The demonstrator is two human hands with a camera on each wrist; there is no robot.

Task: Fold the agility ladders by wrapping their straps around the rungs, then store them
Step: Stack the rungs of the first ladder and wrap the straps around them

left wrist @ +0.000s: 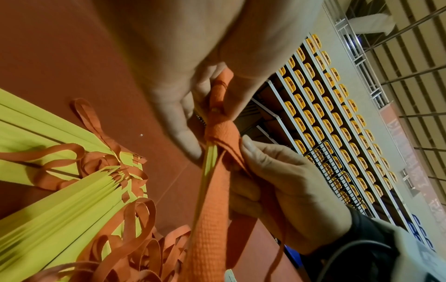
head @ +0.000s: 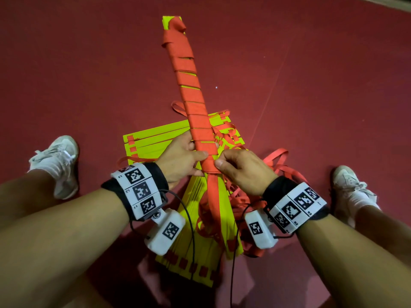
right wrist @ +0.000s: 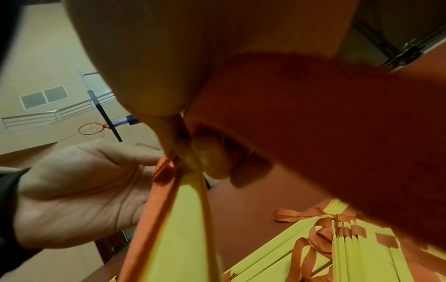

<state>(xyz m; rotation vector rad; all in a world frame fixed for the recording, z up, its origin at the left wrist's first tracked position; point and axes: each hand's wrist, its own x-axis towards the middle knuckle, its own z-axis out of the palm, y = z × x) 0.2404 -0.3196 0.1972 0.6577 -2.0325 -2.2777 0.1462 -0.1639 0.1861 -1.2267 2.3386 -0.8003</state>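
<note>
A long bundle of yellow rungs wrapped in orange strap (head: 189,85) slants away from me above the red floor. My left hand (head: 195,152) grips its near end, thumb on top. My right hand (head: 222,158) pinches the last turn of strap at that end. The strap's free tail (head: 213,196) hangs down from there. In the left wrist view the strap (left wrist: 210,219) runs up to the wrapped end (left wrist: 219,127), between the left hand's fingers (left wrist: 183,118) and the right hand (left wrist: 284,187). In the right wrist view bare yellow rungs (right wrist: 188,219) show below the right fingertips (right wrist: 210,158).
More unwrapped yellow rungs (head: 153,138) lie flat on the floor under the bundle, and another stack (head: 195,252) lies near my knees. Loose orange straps (head: 278,165) are tangled to the right. My white shoes (head: 60,161) (head: 351,192) flank the pile.
</note>
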